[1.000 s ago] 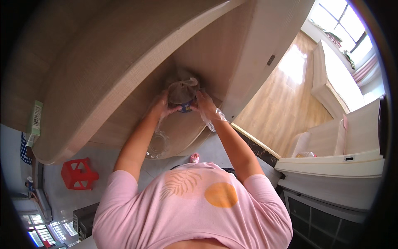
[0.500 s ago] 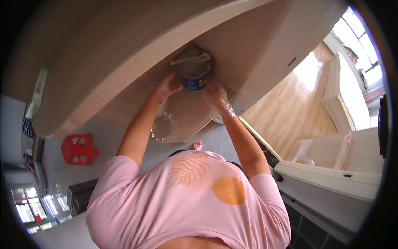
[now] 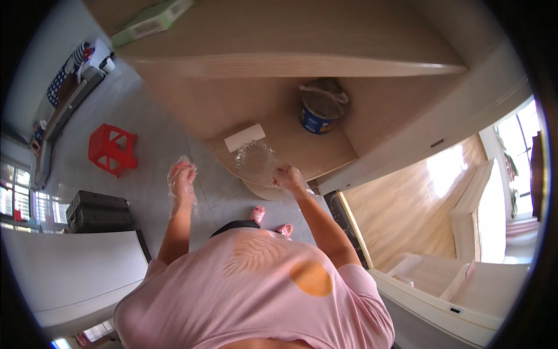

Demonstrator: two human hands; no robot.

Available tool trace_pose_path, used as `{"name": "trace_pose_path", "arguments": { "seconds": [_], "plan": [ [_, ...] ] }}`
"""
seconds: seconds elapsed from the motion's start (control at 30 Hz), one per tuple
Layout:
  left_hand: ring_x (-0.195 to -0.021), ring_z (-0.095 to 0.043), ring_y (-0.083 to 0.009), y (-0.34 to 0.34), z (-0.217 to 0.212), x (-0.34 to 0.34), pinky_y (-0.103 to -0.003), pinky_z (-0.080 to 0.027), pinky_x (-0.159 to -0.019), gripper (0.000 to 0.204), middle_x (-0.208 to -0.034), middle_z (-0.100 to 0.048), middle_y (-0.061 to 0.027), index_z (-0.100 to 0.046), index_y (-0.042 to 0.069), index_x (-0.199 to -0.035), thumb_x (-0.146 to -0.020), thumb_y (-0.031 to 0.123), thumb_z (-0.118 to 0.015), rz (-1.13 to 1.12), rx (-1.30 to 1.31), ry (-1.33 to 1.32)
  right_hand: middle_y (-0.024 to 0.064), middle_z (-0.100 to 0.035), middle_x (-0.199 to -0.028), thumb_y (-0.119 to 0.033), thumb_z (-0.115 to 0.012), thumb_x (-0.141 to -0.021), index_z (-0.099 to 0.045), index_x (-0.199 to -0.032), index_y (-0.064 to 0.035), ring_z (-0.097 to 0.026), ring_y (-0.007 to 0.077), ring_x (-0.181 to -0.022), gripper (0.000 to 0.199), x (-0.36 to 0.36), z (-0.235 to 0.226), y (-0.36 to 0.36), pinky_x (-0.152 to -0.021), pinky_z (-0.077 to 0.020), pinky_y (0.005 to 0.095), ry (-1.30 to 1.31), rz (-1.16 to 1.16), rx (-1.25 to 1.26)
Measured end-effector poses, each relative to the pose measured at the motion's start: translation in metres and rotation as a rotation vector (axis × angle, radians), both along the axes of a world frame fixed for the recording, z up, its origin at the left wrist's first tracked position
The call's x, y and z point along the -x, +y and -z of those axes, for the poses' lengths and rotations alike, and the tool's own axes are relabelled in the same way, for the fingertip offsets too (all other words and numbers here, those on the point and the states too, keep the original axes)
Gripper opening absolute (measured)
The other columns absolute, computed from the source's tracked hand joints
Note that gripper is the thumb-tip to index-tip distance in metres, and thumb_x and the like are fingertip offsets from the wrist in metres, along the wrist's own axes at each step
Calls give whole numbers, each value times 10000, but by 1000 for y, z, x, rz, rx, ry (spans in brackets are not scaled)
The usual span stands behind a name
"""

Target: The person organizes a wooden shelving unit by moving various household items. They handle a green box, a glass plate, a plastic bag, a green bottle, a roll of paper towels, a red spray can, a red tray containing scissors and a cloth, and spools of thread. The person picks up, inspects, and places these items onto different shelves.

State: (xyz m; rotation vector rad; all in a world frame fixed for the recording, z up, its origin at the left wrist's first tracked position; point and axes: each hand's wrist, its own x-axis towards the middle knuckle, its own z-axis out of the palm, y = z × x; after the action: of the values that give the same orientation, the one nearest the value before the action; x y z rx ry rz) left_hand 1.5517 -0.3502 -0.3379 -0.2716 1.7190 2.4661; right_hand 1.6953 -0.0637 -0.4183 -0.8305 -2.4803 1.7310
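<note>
Glass dish [image 3: 254, 161] beside white roll [image 3: 244, 137], blue tub [image 3: 319, 110].

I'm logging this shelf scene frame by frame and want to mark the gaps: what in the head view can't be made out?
- Blue tub: contents hidden by its crumpled plastic cover.
- Right hand: whether it grips the clear glass dish or only touches its rim is too small to tell.
- Left hand: thin plastic film blurs the fingers.
- Green box: cut off by the top edge.
</note>
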Motion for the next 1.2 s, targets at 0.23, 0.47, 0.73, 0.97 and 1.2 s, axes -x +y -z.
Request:
{"name": "trace_pose_path", "arguments": {
  "seconds": [0.23, 0.47, 0.73, 0.97, 1.2],
  "plan": [
    [-795, -595, -203, -94, 27, 14, -317, -497, -718, 219, -960, -595, -80, -553, 94, -955, -768, -18, -575, -137, -125, -39, 57, -603, -566, -176, -506, -751, -635, -634, -19, -580, 127, -528, 235, -1, 2, -27, -505, -458, 263, -153, 105, 88],
    [-841, -578, -190, -234, 47, 65, -316, -471, -760, 220, -965, -590, -67, -560, 92, -968, -784, -27, -540, -270, -136, -168, 37, -550, -522, -214, -505, -814, -593, -632, -16, -532, 119, -468, 283, -17, -6, -75, -434, -430, 270, -82, 437, 144],
    [-865, -568, -212, -380, 63, 95, -351, -463, -802, 218, -1021, -578, -86, -544, 78, -1018, -812, 21, -501, -355, 49, -246, 87, -638, -731, -224, -543, -843, -621, -858, 13, -615, 153, -639, 251, -4, -84, -180, -597, -504, 300, -107, 146, -350],
    [-862, -570, -215, -391, 52, 115, -361, -460, -833, 238, -1031, -577, -82, -533, 70, -1036, -811, 12, -485, -407, 49, -400, 35, -657, -848, -70, -618, -810, -649, -958, -80, -613, 102, -730, 152, 4, -368, -235, -644, -491, 242, 686, 124, -408],
    [-849, -553, -197, -389, 82, 138, -350, -453, -812, 278, -1005, -576, -88, -536, 87, -1052, -788, 2, -520, -263, -62, -379, 55, -514, -1219, -67, -645, -779, -508, -1241, -84, -534, 155, -1008, 483, 79, -519, -137, -828, -460, 278, 407, 16, -725]
  ]
}}
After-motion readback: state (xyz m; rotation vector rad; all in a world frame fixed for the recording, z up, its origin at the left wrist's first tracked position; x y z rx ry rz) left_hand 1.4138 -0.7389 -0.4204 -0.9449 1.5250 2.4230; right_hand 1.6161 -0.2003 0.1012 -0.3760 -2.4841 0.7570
